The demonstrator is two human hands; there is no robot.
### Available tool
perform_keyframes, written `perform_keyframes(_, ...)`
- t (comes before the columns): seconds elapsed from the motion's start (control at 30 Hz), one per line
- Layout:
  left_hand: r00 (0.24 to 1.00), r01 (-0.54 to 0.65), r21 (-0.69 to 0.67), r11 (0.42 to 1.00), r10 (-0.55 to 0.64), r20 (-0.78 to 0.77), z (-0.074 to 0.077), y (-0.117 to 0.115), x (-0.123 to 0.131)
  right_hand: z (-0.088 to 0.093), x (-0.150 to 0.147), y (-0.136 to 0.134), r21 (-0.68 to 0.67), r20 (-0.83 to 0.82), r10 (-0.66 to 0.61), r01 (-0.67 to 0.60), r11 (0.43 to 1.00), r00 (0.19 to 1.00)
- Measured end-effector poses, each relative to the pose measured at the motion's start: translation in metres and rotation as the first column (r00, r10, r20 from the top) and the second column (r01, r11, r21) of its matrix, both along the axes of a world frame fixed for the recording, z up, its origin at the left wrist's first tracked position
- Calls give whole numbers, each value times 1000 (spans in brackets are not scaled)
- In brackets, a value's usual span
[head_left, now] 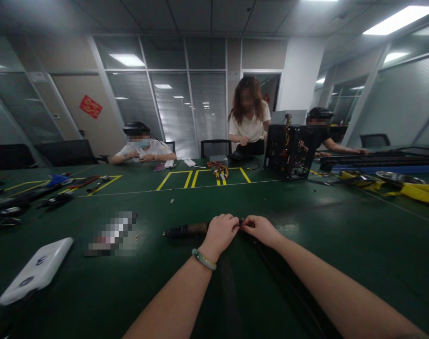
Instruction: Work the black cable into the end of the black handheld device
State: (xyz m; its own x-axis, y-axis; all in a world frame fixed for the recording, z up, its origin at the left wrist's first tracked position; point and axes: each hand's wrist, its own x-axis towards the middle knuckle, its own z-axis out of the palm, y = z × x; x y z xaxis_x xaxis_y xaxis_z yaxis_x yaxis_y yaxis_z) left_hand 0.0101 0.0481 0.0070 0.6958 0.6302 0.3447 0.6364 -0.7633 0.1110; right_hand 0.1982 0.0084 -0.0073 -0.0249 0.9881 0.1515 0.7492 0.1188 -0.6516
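A dark electric screwdriver (191, 230) lies crosswise on the green table, its narrow tip pointing left. My left hand (222, 231) is closed over its rear part, hiding much of it. Right beside it, my right hand (260, 229) pinches the cable end at the back of the screwdriver. From under that hand the black cable (271, 261) runs down across the table toward me. Fingers cover the joint between cable and tool, so I cannot tell whether they are connected.
On the left lie a white power bank (36, 270) and a pixelated object (111, 233). Tools (59, 197) lie farther left. Ahead stand a black computer case (288, 150) and bundled wires (219, 169). Yellow parts (394, 186) lie right. Several people sit or stand across the table.
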Motion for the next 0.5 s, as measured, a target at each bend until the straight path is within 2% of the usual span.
perform_keyframes(0.2, 1000, -15, -10, 1000, 15, -15, 1, -1, 1, 2, -5, -3, 100, 89, -25, 16, 995, 996)
perform_keyframes(0.37, 1000, -8, -10, 1000, 9, 24, 1, -1, 0, 1, -6, -3, 107, 73, -55, 48, 993, 996)
perform_keyframes(0.5, 1000, 4, -10, 1000, -4, 29, 1, 0, 0, -2, -3, -1, 90, 12, 1, -2, 996, 1000)
